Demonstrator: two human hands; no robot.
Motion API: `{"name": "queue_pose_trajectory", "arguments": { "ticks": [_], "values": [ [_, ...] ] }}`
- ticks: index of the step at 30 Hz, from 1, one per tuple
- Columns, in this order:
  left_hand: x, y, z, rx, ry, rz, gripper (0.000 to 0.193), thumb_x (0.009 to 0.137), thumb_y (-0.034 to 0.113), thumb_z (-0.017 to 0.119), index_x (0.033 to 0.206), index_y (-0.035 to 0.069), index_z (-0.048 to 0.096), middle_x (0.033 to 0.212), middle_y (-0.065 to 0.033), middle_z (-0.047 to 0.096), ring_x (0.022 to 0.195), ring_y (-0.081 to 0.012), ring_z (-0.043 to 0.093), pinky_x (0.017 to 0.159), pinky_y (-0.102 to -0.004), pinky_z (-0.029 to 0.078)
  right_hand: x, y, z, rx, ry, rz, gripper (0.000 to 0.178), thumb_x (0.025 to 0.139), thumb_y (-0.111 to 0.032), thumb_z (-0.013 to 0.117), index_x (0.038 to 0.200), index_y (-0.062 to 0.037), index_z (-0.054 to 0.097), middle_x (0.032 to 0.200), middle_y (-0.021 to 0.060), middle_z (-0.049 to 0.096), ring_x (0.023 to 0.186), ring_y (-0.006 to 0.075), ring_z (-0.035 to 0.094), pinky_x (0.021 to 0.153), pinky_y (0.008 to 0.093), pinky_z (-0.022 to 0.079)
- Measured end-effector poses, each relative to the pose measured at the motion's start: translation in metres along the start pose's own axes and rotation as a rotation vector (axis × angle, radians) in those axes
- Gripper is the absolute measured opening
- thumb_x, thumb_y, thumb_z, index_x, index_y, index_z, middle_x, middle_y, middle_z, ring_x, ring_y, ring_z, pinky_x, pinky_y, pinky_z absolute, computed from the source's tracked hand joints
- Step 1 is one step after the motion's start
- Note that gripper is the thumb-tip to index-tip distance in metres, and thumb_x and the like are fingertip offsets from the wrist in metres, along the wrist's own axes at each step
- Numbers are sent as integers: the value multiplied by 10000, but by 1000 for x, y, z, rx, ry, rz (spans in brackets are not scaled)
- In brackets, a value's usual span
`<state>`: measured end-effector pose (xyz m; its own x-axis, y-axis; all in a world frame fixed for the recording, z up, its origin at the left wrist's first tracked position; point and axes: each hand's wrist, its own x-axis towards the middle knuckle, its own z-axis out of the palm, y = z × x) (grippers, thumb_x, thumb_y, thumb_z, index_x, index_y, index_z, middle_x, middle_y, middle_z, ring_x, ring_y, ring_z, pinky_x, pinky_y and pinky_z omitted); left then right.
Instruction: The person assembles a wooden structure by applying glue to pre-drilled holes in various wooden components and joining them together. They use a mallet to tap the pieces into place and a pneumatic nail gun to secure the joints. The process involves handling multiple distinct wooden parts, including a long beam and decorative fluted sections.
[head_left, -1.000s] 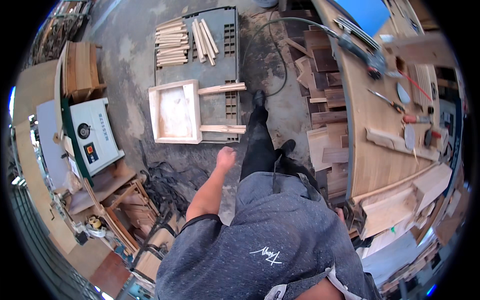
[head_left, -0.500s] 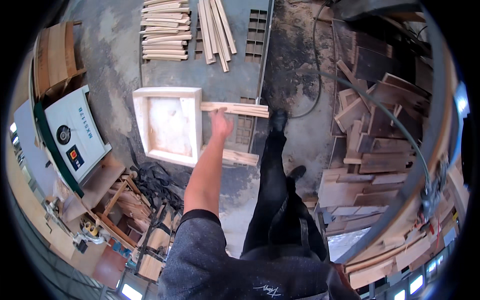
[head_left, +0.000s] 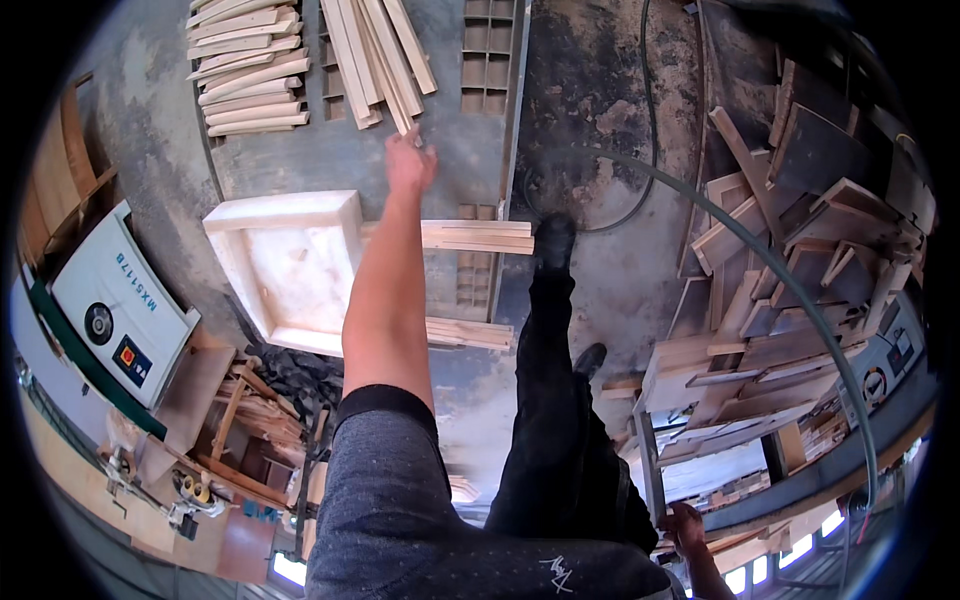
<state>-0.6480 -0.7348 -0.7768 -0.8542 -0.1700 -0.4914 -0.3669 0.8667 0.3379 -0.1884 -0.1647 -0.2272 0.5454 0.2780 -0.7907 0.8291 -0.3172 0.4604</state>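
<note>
My left hand [head_left: 408, 166] reaches forward to the near end of a loose bunch of long pale wooden strips [head_left: 372, 62]. Its fingertips are at the end of one strip, with the thumb spread to the side. Below the forearm stands a shallow, box-like pale wooden frame [head_left: 345, 215], partly covered by the arm. From its right side stick out two small groups of strips, an upper bundle [head_left: 480, 236] and a lower bundle [head_left: 470, 333]. My right hand [head_left: 686, 528] is low at the right, fingers curled beside a metal rack post [head_left: 650, 455]; what it holds, if anything, is hidden.
Shorter strips [head_left: 250, 75] lie stacked at the far left of the grey table [head_left: 290, 165]. A white machine panel [head_left: 120, 305] stands at left. Wooden offcuts [head_left: 760, 340] are heaped at right, crossed by a hose [head_left: 745, 235]. My leg and shoe [head_left: 555, 245] are beside the table.
My left hand has left the upper strip bundle beside the frame and moved forward to the long strips. The view has shifted, and my right hand now shows at the lower right.
</note>
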Motion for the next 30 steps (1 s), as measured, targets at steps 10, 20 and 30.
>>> {"name": "queue_pose_trajectory", "arguments": {
  "ticks": [10, 20, 30],
  "values": [
    [-186, 88, -115, -1098, -53, -375, 304, 934, 65, 692, 1220, 8, 611, 918, -96, 682, 815, -169, 673, 723, -315, 584, -33, -11, 29, 69, -151, -250, 286, 989, -290, 649, 1174, -74, 618, 705, 54, 631, 552, 140, 580, 468, 268, 445],
    [-497, 222, -208, -1504, -671, -114, 700, 888, 15, 732, 1516, 11, 424, 1104, -42, 660, 944, -128, 641, 890, -301, 545, -28, 77, 41, 210, -274, -698, 318, 1007, -330, 633, 1191, -71, 632, 833, 86, 667, 667, 148, 629, 542, 292, 504],
    [-796, 302, -259, -1056, -1505, 458, 700, 902, 23, 745, 1524, -18, 427, 1303, -62, 631, 1127, -161, 615, 981, -327, 506, -155, 246, -25, 533, -422, -1634, 607, 993, -291, 653, 1487, -13, 434, 1293, 125, 661, 1204, 236, 630, 1007, 373, 513]
  ]
}}
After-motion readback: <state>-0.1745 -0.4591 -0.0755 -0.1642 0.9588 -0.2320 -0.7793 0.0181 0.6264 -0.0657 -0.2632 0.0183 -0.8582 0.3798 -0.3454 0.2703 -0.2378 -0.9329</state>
